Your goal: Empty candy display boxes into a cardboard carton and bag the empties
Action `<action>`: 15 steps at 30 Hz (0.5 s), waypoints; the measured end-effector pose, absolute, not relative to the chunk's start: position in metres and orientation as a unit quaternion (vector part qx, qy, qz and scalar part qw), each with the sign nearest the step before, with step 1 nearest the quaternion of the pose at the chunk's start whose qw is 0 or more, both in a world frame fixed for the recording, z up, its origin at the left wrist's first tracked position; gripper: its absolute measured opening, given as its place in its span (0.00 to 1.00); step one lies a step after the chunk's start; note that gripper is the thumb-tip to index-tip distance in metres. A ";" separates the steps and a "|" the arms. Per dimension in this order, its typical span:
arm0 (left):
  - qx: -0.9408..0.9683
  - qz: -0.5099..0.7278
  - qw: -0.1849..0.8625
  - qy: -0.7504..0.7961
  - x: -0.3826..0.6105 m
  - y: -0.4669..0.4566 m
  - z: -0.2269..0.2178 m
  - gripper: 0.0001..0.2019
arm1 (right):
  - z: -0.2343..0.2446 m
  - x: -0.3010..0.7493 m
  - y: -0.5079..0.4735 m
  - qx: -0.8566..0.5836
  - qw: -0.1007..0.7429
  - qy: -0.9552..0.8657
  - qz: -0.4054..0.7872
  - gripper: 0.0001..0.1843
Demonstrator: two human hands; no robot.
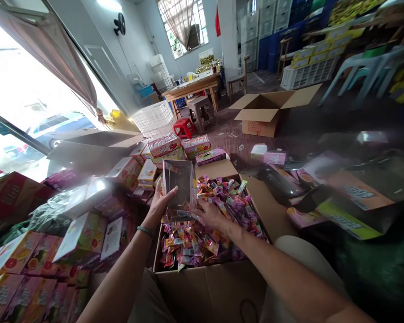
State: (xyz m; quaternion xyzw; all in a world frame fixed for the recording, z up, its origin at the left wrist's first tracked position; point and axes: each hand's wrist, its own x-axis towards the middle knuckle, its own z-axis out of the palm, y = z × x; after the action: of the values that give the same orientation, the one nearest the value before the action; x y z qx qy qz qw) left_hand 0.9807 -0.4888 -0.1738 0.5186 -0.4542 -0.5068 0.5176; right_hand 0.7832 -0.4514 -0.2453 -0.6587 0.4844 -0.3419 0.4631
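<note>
Well, my left grip (159, 204) clenches a clear plastic box (179, 184) just above a carton (208, 287) heaped with wrapped sweets (185, 246). My right grip (211, 214) lies open on the sweets beside it; printed boxes (16, 255) stand stacked to my left.

Room to pass over the heaped wrapped sweets (218, 237) in the cardboard box (208, 287), right of the clear plastic container (179, 186); in the way, stacked printed cartons (30, 264) at lower left and the raised box flap (267, 208) at right.
</note>
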 end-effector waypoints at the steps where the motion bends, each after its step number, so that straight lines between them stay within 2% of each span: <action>1: 0.512 -0.519 0.503 -0.464 0.980 -0.488 -0.171 0.54 | -0.246 0.781 -0.453 -0.682 0.434 0.495 -0.318 0.13; 3: 0.503 -0.517 0.513 -0.465 0.986 -0.489 -0.161 0.52 | -0.246 0.773 -0.460 -0.704 0.414 0.493 -0.300 0.11; 6: 0.492 -0.493 0.564 -0.443 1.004 -0.495 -0.145 0.45 | -0.248 0.757 -0.467 -0.714 0.388 0.496 -0.305 0.13; 9: 0.493 -0.507 0.560 -0.432 1.016 -0.492 -0.135 0.39 | -0.249 0.750 -0.468 -0.723 0.348 0.512 -0.308 0.14; 15: 0.556 -0.613 0.472 -0.305 0.992 -0.458 -0.146 0.24 | -0.247 0.766 -0.461 -0.792 0.106 0.491 -0.347 0.22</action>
State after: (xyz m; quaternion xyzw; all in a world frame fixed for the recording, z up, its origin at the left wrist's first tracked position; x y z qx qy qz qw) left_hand 0.9918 -0.4585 -0.1464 0.5556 -0.3053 -0.6126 0.4721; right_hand 0.7660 -0.4609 -0.2471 -0.7918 0.4914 -0.3470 0.1056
